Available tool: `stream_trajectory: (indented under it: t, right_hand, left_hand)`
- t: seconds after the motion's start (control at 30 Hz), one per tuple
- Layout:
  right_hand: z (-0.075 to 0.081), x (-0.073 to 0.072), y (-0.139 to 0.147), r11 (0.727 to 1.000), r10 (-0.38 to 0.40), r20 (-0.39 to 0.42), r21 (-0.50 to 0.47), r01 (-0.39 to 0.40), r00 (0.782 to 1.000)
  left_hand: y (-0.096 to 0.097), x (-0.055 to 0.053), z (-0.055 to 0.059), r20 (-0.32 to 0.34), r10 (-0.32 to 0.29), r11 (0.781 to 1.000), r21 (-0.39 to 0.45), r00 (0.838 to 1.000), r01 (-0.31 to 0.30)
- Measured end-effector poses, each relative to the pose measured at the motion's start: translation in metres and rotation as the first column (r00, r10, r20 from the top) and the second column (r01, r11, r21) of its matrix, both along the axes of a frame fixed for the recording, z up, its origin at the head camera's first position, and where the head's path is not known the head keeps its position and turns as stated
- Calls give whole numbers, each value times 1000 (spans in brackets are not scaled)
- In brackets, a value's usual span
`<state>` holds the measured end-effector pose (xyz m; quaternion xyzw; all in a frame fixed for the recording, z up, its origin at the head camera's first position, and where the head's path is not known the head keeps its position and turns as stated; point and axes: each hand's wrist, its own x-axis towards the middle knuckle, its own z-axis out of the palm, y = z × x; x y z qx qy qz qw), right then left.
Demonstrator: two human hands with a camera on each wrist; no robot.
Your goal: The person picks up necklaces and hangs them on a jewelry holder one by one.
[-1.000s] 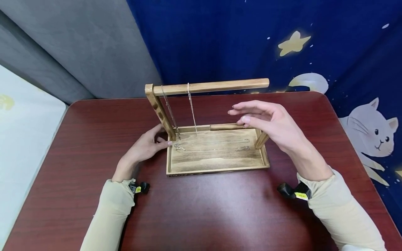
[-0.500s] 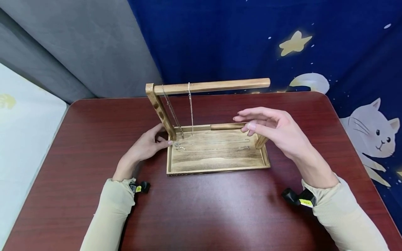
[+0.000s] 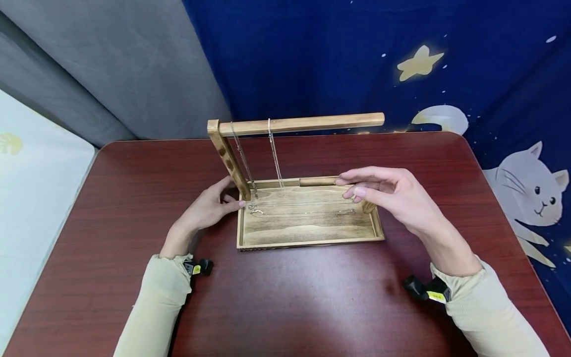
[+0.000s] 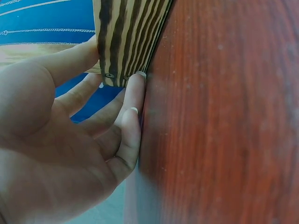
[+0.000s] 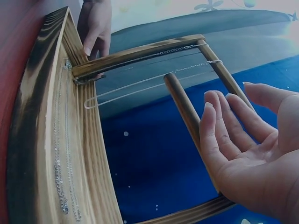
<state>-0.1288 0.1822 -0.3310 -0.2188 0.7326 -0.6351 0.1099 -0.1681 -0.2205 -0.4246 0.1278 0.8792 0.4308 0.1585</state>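
Observation:
A wooden necklace stand has a tray base. My left hand grips the tray's left end; in the left wrist view the thumb lies on one side of the striped wooden wall, fingertips on the other. One necklace hangs from the top bar near the left post; a second necklace hangs just right of it. Two thin chains lie lengthwise in the tray, the nearer chain being plainer to see. My right hand hovers at the tray's right end, fingers loosely bent and holding nothing, partly covering the right post.
A shorter lower rod runs from the right post and ends free midway. The stand sits on a dark red table. Behind it hang a grey curtain and a blue curtain with a star and cat.
My right hand has lowered and shifted slightly right, down toward the tray's right end. The hanging necklaces sway a little. My left hand stays at the left end.

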Motion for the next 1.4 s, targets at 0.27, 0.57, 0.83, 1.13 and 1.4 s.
stream_trajectory:
  t: [0.27,0.57,0.83,1.13,1.4]
  right_hand:
    - [-10,5,1,998,48,-18,37,-48,999]
    - [-21,9,3,997,55,28,59,-57,998]
    - [-28,9,4,997,49,54,65,-52,997]
    - [-41,7,1,994,25,98,103,-35,995]
    - [-50,3,-3,990,21,98,136,-34,995]
  left_hand:
    - [0,1,1,2,4,1000,-16,1000,-4]
    - [0,0,0,9,0,1000,0,1000,0]
    - [0,0,0,6,1,1000,7,1000,-1]
    - [0,-1,0,6,-4,1000,7,1000,4]
    - [0,0,1,5,0,1000,9,1000,0]
